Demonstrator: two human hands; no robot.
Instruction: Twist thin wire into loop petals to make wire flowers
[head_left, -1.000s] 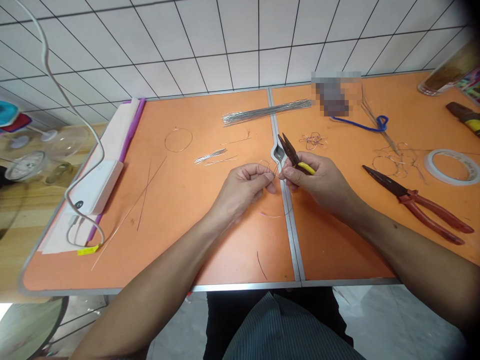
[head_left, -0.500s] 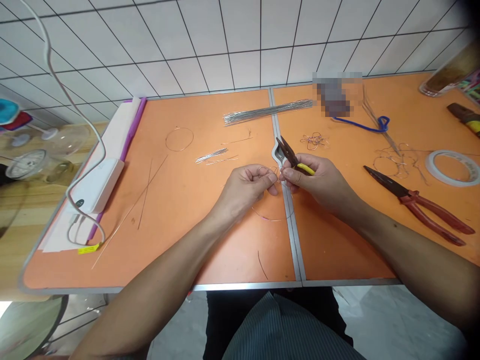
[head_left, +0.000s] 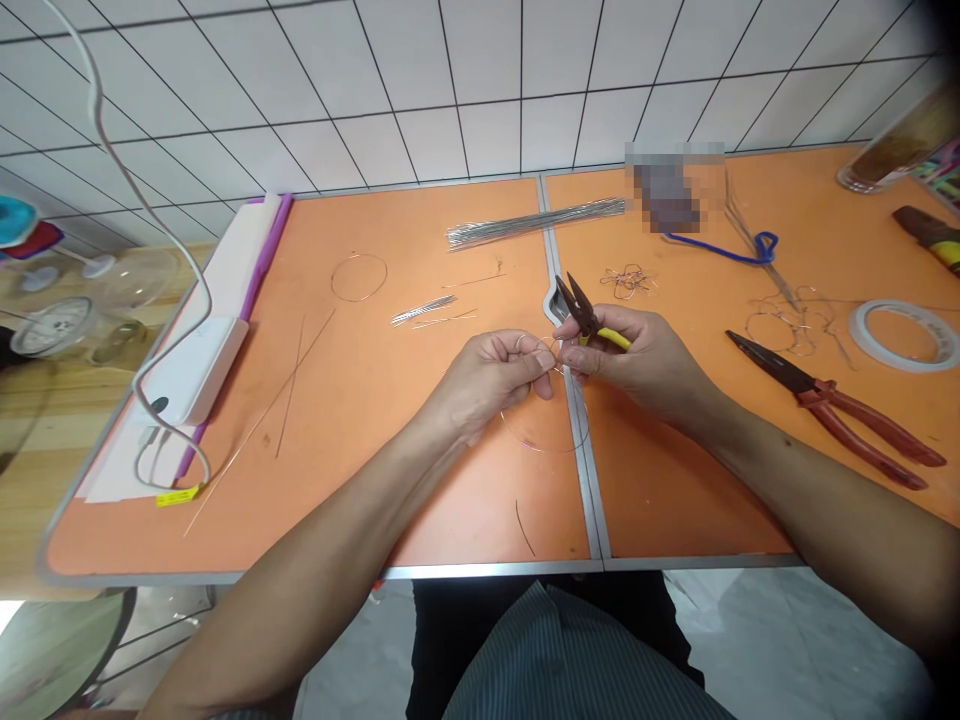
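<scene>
Between thumb and fingertips, my left hand (head_left: 506,370) pinches a thin wire loop (head_left: 534,447) that hangs down over the table's centre seam. Close beside it on the right, my right hand (head_left: 634,358) holds small pliers (head_left: 592,312) with yellow handles. Their dark jaws point up and away from me and stand slightly apart with nothing between them. The thumb and forefinger of my right hand are also at the wire near my left fingertips; the exact contact is too small to tell.
A bundle of straight wires (head_left: 536,224) lies at the back, with a short wire bundle (head_left: 423,310) nearer. Another wire ring (head_left: 358,278) is at left, by a white power bank-like box (head_left: 196,372). Red-handled pliers (head_left: 832,408), a tape roll (head_left: 904,336) and tangled wire (head_left: 628,281) lie at right.
The pliers' jaws have spread a little further apart in my right hand. The hanging loop has dropped slightly lower; both hands stay almost in place.
</scene>
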